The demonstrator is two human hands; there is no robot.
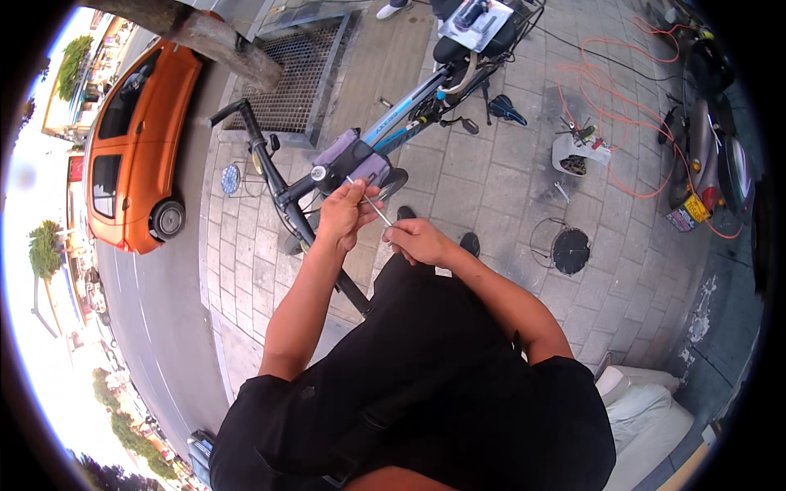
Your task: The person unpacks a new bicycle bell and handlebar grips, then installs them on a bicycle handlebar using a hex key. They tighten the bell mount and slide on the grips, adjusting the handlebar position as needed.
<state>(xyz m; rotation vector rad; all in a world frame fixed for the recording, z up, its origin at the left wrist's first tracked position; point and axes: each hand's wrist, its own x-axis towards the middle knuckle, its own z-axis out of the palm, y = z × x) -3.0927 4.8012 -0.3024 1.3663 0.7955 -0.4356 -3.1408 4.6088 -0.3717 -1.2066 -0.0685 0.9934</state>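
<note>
Between my two hands runs a thin silvery metal rod (pixel 377 210), slanting across in front of the bicycle. My left hand (pixel 342 214) has its fingers closed around the upper part of it. My right hand (pixel 420 243) pinches the lower end; what kind of tool it is does not show. Just beyond them stands a blue and black bicycle (pixel 407 101), with its black handlebar (pixel 271 169) reaching out to the left. A purple-grey bag (pixel 363 162) sits on the frame behind the stem, close above my left hand.
A blister package (pixel 478 24) rests on the bicycle saddle. To the right, a black bicycle saddle (pixel 508 110), a white container with tools (pixel 579 154), a wrench (pixel 562 191) and an orange hose (pixel 626 106) lie on the paving. A scooter (pixel 711 151) stands at far right; an orange car (pixel 139 143) is on the road.
</note>
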